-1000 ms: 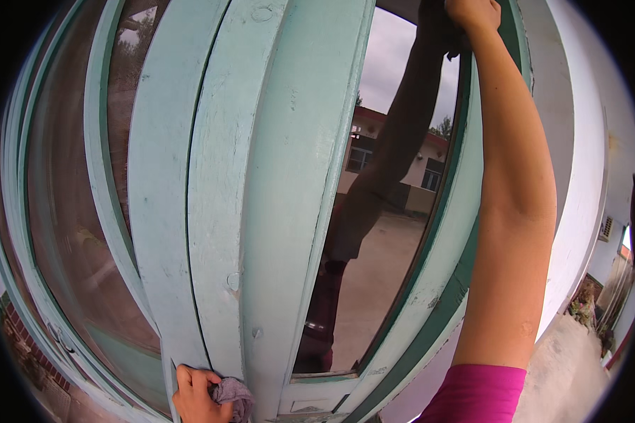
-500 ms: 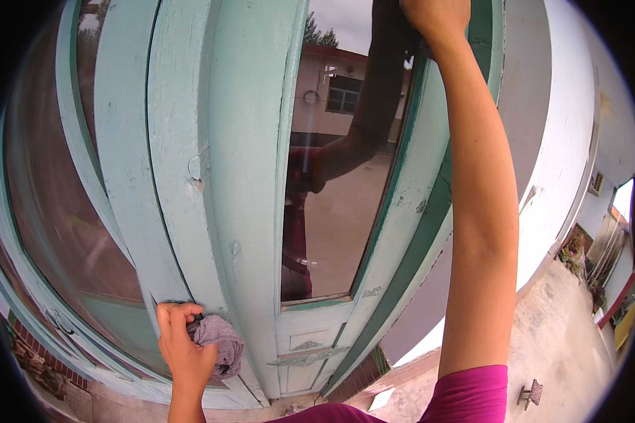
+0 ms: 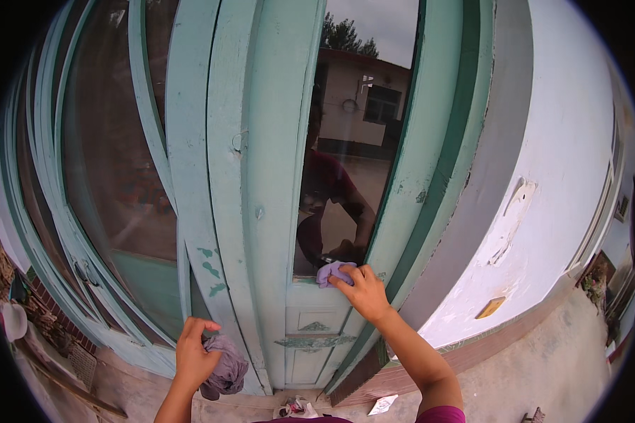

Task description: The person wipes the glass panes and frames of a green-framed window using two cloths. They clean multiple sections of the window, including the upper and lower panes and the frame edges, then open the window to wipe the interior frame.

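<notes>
A pale green wooden door (image 3: 275, 176) with a tall glass pane (image 3: 353, 141) stands in front of me. My right hand (image 3: 363, 289) presses a small purple cloth (image 3: 331, 272) against the bottom edge of the glass. My left hand (image 3: 194, 352) is lower, beside the door's left edge, clutching a bunched grey-purple rag (image 3: 226, 366). The glass reflects a person and a building across a yard.
More green-framed glass panels (image 3: 113, 162) run to the left. A white plastered wall (image 3: 543, 183) with peeling patches lies to the right. Bits of litter (image 3: 296, 407) sit on the concrete ground at the door's foot, and red bricks (image 3: 46, 314) show at the far left.
My right arm has come down from the top of the door to the pane's bottom edge, now with a purple cloth under it. The view has tilted downward; my left hand stays low with its rag.
</notes>
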Demonstrator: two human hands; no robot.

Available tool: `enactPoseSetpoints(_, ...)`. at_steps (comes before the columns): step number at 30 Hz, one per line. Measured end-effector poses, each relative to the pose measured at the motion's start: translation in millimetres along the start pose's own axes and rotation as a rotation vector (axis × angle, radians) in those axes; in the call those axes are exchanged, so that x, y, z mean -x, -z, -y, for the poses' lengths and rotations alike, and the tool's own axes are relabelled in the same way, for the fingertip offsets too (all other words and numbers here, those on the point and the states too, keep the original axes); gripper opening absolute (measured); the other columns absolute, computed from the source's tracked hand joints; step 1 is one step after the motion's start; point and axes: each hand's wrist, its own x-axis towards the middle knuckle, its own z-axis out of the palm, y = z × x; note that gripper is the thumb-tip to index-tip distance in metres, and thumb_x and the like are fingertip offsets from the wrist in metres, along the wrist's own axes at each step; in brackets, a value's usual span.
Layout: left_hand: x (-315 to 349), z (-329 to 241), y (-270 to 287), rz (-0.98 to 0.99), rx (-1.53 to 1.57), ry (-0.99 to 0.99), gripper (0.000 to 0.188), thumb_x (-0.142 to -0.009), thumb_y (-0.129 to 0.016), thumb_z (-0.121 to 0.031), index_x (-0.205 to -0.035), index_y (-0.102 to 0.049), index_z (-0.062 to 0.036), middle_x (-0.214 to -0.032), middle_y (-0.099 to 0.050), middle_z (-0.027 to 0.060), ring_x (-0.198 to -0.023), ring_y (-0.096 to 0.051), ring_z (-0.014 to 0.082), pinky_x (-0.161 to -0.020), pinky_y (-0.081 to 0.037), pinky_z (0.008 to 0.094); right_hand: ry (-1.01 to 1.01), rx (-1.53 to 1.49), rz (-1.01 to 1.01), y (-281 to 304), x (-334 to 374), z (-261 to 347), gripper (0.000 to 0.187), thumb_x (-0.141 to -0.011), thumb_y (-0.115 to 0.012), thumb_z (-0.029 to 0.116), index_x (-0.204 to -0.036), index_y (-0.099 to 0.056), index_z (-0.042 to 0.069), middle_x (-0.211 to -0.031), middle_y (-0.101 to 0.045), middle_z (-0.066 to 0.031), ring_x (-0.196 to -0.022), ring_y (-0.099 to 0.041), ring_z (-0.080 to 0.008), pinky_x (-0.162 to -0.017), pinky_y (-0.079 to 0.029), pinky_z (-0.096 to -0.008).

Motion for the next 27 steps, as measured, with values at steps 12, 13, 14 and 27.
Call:
enactPoseSetpoints(12, 73.8, 21.7, 4.4, -0.191, 0.468, 0.401, 0.035, -0.081, -0.06, 0.008, -0.114, -0.066, -0.0021, -0.107, -0.065, 0.0061, -0.098, -0.062, 0.019, -0.085, -0.051, 0.0309, -0.001, -0.129, -0.678, 132.1, -300.9, -80.7, 0.053, -0.084, -0.062, -0.007, -0.127, -0.075, 0.022, -0.132, -0.063, -0.0104, -0.099, -0.067, -0.0288, -0.085, -0.056, -0.0398)
enactPoseSetpoints(13, 83.2, 33.8, 4.4, -0.379, 0.627, 0.404, 0.037, -0.086, -0.058, 0.007, -0.12, -0.065, -0.0037, -0.112, -0.064, 0.0051, -0.1, -0.061, 0.0167, -0.087, -0.051, 0.0311, -0.038, -0.039, -0.686, 127.4, -315.7, -86.4, 0.049, -0.087, -0.063, -0.001, -0.127, -0.075, 0.024, -0.131, -0.065, -0.008, -0.105, -0.067, -0.0284, -0.086, -0.057, -0.0399)
enactPoseSetpoints(14, 97.5, 47.8, 7.1, -0.579, 0.775, 0.408, 0.038, -0.091, -0.055, 0.006, -0.127, -0.064, -0.0054, -0.117, -0.064, 0.0041, -0.102, -0.059, 0.0143, -0.09, -0.051, 0.0313, -0.027, 0.049, -0.688, 122.8, -321.8, -76.0, 0.047, -0.088, -0.063, 0.003, -0.127, -0.074, 0.026, -0.129, -0.066, -0.0055, -0.111, -0.065, -0.0281, -0.087, -0.057, -0.0405)
enactPoseSetpoints(27, 227.6, 196.9, 22.2, -0.497, 1.617, 1.096, 0.05, -0.102, -0.045, -0.034, -0.136, -0.062, -0.001, -0.128, -0.07, 0.0205, -0.117, -0.067, 0.0398, -0.104, -0.053, 0.0549, -0.253, -0.315, 0.063, -17.5, -40.7, 84.1, 0.044, -0.072, -0.072, -0.002, -0.112, -0.074, 0.014, -0.119, -0.063, -0.0102, -0.105, -0.062, -0.0335, -0.078, -0.057, -0.044)
